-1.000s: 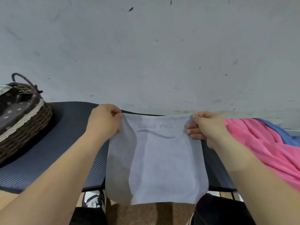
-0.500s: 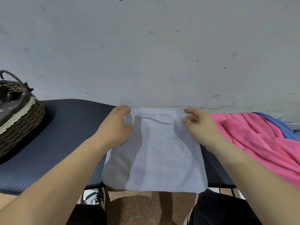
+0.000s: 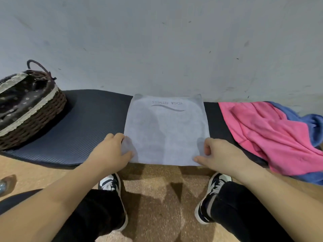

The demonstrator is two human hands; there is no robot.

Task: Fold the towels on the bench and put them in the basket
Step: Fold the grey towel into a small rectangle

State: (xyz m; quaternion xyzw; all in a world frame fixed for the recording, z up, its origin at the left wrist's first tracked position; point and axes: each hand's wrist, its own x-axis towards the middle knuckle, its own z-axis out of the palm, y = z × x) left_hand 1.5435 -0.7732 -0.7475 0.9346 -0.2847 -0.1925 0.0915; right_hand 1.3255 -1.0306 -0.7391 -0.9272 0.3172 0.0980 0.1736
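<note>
A light grey towel with upside-down "YOGA FITNESS" lettering lies flat across the dark padded bench. My left hand pinches its near left corner and my right hand pinches its near right corner, both at the bench's front edge. A pink towel lies crumpled on the right, over a blue towel. The brown wicker basket with a dark dotted liner stands at the bench's left end.
A pale wall rises right behind the bench. Below the front edge are the cork-coloured floor and my two black-and-white shoes. A dark mat edge shows at the lower left.
The grey towel went from hanging in the air to lying flat on the bench. Both hands slid from its far corners back to its near corners. The view tilted down.
</note>
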